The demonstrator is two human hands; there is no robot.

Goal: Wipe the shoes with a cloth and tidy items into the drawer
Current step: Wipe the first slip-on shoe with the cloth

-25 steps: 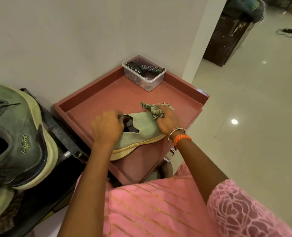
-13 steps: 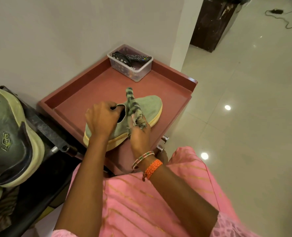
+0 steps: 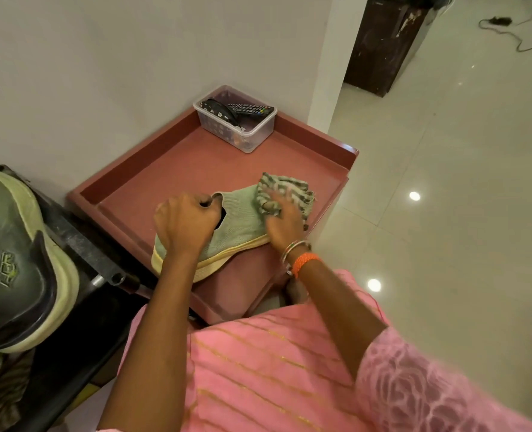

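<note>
A green shoe (image 3: 239, 226) is gripped at its collar by the left hand (image 3: 185, 224) on a red tray-top (image 3: 177, 169); at three o'clock, a striped cloth (image 3: 285, 190) is clutched against its toe by the right hand (image 3: 285, 224). Wiping appears underway; the tidying is judged undone.

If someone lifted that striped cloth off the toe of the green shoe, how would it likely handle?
Probably floppy: the striped cloth lies bunched and creased under the right hand, draped over the toe of the green shoe. It looks thin, so likely light for its size. Its frayed edge suggests a rough weave, unlikely to slip from fingers.
</note>
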